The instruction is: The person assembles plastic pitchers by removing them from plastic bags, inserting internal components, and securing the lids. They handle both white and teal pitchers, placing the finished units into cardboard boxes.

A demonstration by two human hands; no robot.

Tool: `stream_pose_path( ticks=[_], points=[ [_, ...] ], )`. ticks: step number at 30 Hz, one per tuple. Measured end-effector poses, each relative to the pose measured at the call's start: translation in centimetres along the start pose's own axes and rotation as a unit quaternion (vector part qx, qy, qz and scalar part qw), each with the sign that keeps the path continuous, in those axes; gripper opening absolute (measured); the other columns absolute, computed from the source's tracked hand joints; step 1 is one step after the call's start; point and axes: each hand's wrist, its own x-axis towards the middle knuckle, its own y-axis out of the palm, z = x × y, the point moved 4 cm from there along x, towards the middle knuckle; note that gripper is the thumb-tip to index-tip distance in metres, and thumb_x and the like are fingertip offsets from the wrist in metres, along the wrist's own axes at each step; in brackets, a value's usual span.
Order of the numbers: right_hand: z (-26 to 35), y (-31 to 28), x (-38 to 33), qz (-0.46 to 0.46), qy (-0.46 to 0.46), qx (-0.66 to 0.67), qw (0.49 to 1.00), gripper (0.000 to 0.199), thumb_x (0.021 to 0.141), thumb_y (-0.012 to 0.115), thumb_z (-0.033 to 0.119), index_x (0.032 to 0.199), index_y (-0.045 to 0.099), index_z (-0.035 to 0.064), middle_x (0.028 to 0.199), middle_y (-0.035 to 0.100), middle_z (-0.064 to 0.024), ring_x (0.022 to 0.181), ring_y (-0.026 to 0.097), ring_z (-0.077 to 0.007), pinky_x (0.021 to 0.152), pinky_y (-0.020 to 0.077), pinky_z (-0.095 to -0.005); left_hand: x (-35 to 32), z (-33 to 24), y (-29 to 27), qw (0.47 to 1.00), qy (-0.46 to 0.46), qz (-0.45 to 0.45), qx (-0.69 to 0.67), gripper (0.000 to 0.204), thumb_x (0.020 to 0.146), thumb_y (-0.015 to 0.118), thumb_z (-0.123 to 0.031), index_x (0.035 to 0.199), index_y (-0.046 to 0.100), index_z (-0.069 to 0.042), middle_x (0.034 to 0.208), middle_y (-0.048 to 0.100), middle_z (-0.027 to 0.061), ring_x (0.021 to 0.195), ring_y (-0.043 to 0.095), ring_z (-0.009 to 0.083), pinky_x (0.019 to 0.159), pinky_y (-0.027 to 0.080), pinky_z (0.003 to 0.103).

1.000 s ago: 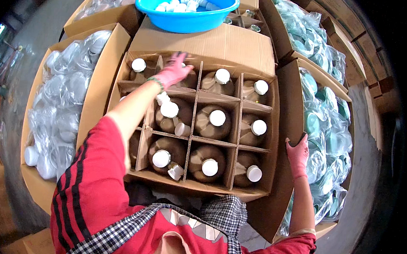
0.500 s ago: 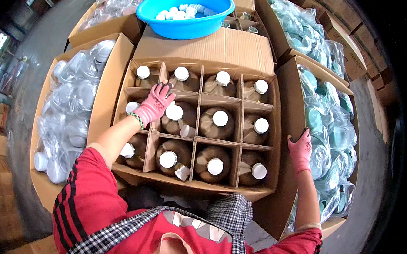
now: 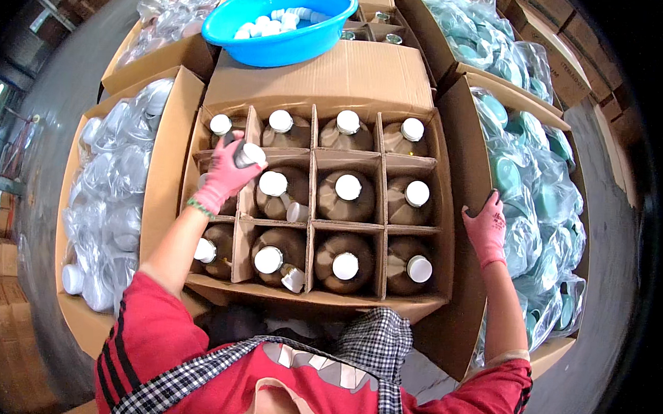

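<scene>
Nearest I see the worker's checked apron (image 3: 372, 342) and red shirt (image 3: 283, 382), just in front of the box (image 3: 356, 303). Inside the box, dividers (image 3: 310, 194) make rows of cells, and round jars (image 3: 325, 251) with white tops stand in them. One white piece (image 3: 292, 279) leans near a jar in the near row; another white piece (image 3: 296, 212) is in the middle row.

The left hand (image 3: 227, 172), in a pink glove, is above the left part of the box, its fingers bent around a white cap (image 3: 250, 155). The right hand (image 3: 487, 226), gloved also, is to the right of the box, at the wall of the green-lid carton (image 3: 459, 291); its thumb stands apart from the fingers, but I cannot tell if they grip. To the left of the box is a carton of bagged pale pieces (image 3: 109, 186).

Behind the box are its flap (image 3: 317, 77) and then a blue basin (image 3: 280, 53) with white bits (image 3: 270, 26).
</scene>
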Motion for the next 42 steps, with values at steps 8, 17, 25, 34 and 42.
stream_pose_path(
  ticks=[8,17,25,34,42],
  points=[
    [0.1,-0.2,0.3,0.022,0.013,-0.007,1.000,0.070,0.065,0.065,0.030,0.116,0.032,-0.0058,0.098,0.047,-0.0224,0.085,0.053,-0.0345,0.072,0.0460,-0.0382,-5.0,-4.2,6.9,0.852,-0.212,0.407,-0.252,0.036,0.072,0.064,-0.032,0.088,0.059,0.000,0.077,0.059,0.0020,0.069,0.050,0.0074,0.059,0.040,0.022],
    [0.3,-0.4,0.2,0.029,0.016,-0.012,0.999,0.075,0.063,0.067,0.029,0.119,0.030,-0.0046,0.098,0.047,-0.0210,0.086,0.054,-0.0335,0.072,0.0464,-0.0369,-3.7,-4.4,7.7,0.794,-0.197,0.500,-0.284,0.022,0.073,0.063,-0.021,0.087,0.058,-0.004,0.079,0.056,-0.0005,0.073,0.051,0.0066,0.069,0.042,0.020],
    [-0.3,-0.3,-0.1,0.042,0.033,-0.020,0.998,0.077,0.062,0.068,0.030,0.119,0.030,-0.0050,0.099,0.046,-0.0205,0.086,0.054,-0.0321,0.072,0.0468,-0.0360,-5.6,-8.8,4.2,0.643,-0.267,0.286,-0.659,0.056,0.077,0.058,-0.034,0.117,0.039,-0.001,0.099,0.054,0.0148,0.082,0.057,0.0246,0.069,0.048,0.035],
    [0.2,0.0,0.3,0.027,0.016,-0.049,0.998,0.080,0.059,0.071,0.030,0.118,0.030,-0.0047,0.096,0.046,-0.0184,0.083,0.053,-0.0321,0.070,0.0467,-0.0359,17.5,-14.3,-6.4,0.907,0.092,-0.125,-0.391,0.040,0.077,0.059,-0.021,0.110,0.039,-0.009,0.095,0.052,0.0122,0.078,0.056,0.0242,0.068,0.049,0.037],
    [-0.1,-0.2,-0.3,0.007,0.010,0.003,1.000,0.075,0.055,0.074,0.026,0.111,0.035,-0.0043,0.095,0.047,-0.0185,0.083,0.053,-0.0319,0.071,0.0465,-0.0357,-11.2,-19.3,1.8,0.951,0.237,0.191,-0.055,0.045,0.066,0.066,-0.016,0.104,0.049,0.002,0.114,0.047,0.0172,0.099,0.050,0.0303,0.082,0.041,0.035]
  ],
)
